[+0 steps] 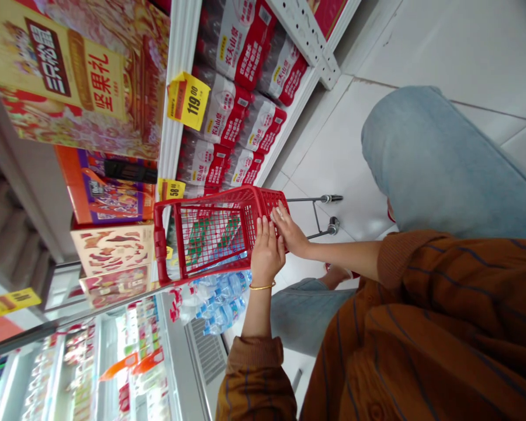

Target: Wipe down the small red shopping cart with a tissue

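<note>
I am gripping a red plastic shopping basket (210, 206) with both hands, my left hand (266, 252) and right hand (290, 230) curling around its mesh end. Green-and-white packs (207, 240) are showing through the mesh, and a shrink-wrapped pack of clear water bottles (214, 298) is sitting just below. Red-and-white plastic-wrapped bottle cases (228, 99) are filling the white shelf (182, 58) alongside, behind a yellow price tag (188, 100).

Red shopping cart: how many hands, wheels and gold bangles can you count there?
Hands on the red shopping cart: 2, the left hand and right hand
Cart wheels: 2
Gold bangle: 1
Total: 5
</note>
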`<state>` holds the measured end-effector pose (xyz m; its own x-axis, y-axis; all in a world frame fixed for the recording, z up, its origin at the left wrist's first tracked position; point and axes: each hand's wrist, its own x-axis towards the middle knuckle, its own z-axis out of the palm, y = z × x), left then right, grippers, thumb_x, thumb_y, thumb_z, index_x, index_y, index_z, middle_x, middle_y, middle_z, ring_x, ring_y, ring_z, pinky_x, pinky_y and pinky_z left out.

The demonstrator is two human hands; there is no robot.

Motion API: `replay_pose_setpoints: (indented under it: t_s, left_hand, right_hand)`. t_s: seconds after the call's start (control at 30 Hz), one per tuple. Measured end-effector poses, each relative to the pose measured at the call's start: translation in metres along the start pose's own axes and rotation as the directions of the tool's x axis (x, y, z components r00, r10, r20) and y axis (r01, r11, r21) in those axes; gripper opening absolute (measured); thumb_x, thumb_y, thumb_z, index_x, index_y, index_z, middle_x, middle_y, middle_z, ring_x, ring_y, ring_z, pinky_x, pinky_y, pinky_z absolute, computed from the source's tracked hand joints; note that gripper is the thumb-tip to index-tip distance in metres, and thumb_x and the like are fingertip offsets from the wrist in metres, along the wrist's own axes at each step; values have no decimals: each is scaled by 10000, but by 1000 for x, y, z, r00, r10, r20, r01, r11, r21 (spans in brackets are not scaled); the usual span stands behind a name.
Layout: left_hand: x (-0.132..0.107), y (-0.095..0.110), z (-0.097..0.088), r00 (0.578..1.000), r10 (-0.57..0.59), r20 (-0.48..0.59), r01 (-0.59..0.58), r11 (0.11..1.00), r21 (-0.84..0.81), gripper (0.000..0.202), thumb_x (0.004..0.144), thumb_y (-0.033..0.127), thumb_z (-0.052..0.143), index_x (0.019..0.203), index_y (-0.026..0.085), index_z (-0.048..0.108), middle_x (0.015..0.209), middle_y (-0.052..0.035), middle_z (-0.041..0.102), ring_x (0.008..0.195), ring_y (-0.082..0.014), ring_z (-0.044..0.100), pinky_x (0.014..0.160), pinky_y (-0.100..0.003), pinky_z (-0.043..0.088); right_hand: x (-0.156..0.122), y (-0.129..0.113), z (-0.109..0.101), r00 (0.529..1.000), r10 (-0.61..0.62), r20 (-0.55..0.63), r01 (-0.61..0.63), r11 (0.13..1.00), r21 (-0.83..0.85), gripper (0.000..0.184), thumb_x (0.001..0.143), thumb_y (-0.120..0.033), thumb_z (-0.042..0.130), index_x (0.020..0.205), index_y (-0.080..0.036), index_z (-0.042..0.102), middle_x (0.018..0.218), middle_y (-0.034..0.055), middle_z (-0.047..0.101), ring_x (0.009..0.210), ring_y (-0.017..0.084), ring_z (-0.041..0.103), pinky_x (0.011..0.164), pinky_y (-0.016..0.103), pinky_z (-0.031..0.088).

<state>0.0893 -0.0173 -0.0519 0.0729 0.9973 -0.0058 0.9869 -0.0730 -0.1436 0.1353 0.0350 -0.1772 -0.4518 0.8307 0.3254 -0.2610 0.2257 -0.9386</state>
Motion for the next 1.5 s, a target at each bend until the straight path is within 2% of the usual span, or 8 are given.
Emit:
replay_pose_setpoints:
  t_s: [0.17,0.3,0.47,0.57,0.7,0.77,1.1,1.5]
  left_hand:
    - [0,-1,-10,992,99,84,-100,995,-1,563,920,183,427,1449,50,285,1472,-214,376,1442,-339,17,1106,-602,342]
    - [-6,-13,-31,928,260,266,-266,964,-15,554,904,226,479,1407,23,365,1459,-203,404,1439,-359,-26,1124,-617,302]
    - [-11,-37,-43,777,503,378,-535,845,-26,513,921,300,469,1356,28,444,1411,-194,474,1411,-284,284,1141,-467,347]
    - [-8,-43,-39,733,581,354,-606,794,-48,448,915,314,478,1252,28,548,1296,-200,583,1311,-275,453,1120,-446,380]
    - [0,-44,-32,737,592,326,-599,796,-90,348,899,257,488,1143,48,623,1155,-177,668,1198,-278,556,1101,-491,395]
    - [4,-44,-30,744,590,313,-587,801,-116,319,888,220,490,1124,61,634,1141,-167,675,1185,-275,562,1100,-508,391]
    - [8,-48,-28,753,574,321,-563,815,-135,280,876,200,468,1043,106,671,1118,-137,690,1126,-265,595,1062,-494,430]
    - [6,-45,-29,759,517,396,-523,846,-101,370,861,191,460,1183,108,622,1183,-132,663,1180,-261,561,1089,-487,403]
  right_hand:
    - [-19,-10,-5,994,-70,82,71,997,-6,714,962,-145,332,1486,-358,-102,1584,-1,-171,1466,216,-19,1183,474,232]
    - [-39,-6,-15,977,-111,180,118,993,-24,702,950,-91,297,1498,-316,-81,1596,51,-103,1468,211,23,1170,482,265]
    - [-58,0,-31,947,-151,284,146,989,38,643,924,-79,346,1502,-251,122,1590,96,118,1454,196,176,1155,457,313]
    - [-48,3,-34,981,-75,180,66,996,54,567,903,-94,386,1444,-220,273,1577,114,158,1434,200,245,1154,468,314]
    - [-16,7,-28,996,76,-43,-75,997,25,492,925,-150,371,1411,-215,322,1574,113,164,1442,204,219,1174,487,266]
    - [-5,8,-21,991,119,-67,-117,993,25,516,937,-158,332,1445,-232,276,1583,95,141,1451,198,191,1176,486,262]
    - [-28,-3,0,994,105,34,-104,994,-27,696,942,-86,262,1499,-320,-84,1604,41,-43,1470,203,17,1181,476,246]
    - [-72,-7,-15,966,-73,250,73,997,11,708,906,-11,279,1512,-263,12,1603,67,-2,1466,208,4,1175,500,253]
